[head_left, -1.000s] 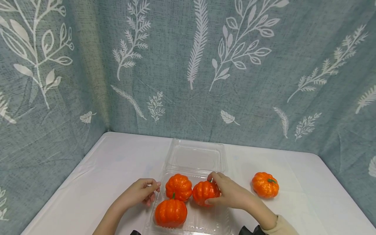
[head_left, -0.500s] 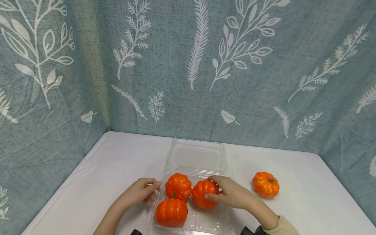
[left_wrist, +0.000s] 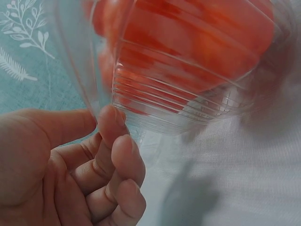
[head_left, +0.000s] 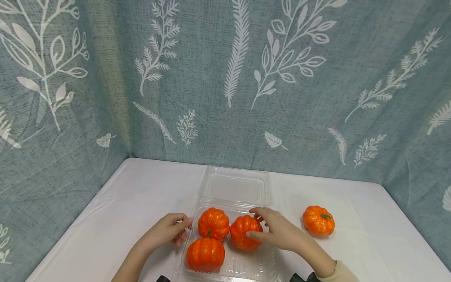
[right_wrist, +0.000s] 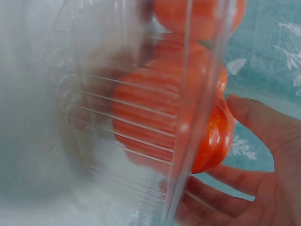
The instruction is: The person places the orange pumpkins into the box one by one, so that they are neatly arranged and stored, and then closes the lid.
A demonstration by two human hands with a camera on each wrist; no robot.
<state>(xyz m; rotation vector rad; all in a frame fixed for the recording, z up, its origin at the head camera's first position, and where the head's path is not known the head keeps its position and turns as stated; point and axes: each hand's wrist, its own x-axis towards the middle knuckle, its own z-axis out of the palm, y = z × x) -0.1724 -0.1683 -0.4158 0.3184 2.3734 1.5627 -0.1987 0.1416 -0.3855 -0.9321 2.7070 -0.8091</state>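
A clear plastic clamshell container (head_left: 248,263) lies with its lid (head_left: 235,187) folded back. Inside are three small orange pumpkins: a back left pumpkin (head_left: 213,223), a front left pumpkin (head_left: 205,255) and a right pumpkin (head_left: 246,232). My left hand (head_left: 170,230) pinches the container's left rim between thumb and index finger, which the left wrist view shows closely. At the right pumpkin, my right hand (head_left: 278,230) has its thumb by the front and its fingers loosely spread behind. In the right wrist view the thumb tip (right_wrist: 240,104) is beside this pumpkin, seen partly through the container wall.
Another orange pumpkin (head_left: 318,221) with a green stem sits on the white tablecloth (head_left: 366,231), right of the container. A blue-green curtain (head_left: 211,78) with white leaf prints hangs behind the table and along its sides.
The right pumpkin has tilted slightly, and its stem no longer shows. My right hand's fingers have loosened and lifted a little from it. My left hand has stayed at the rim.
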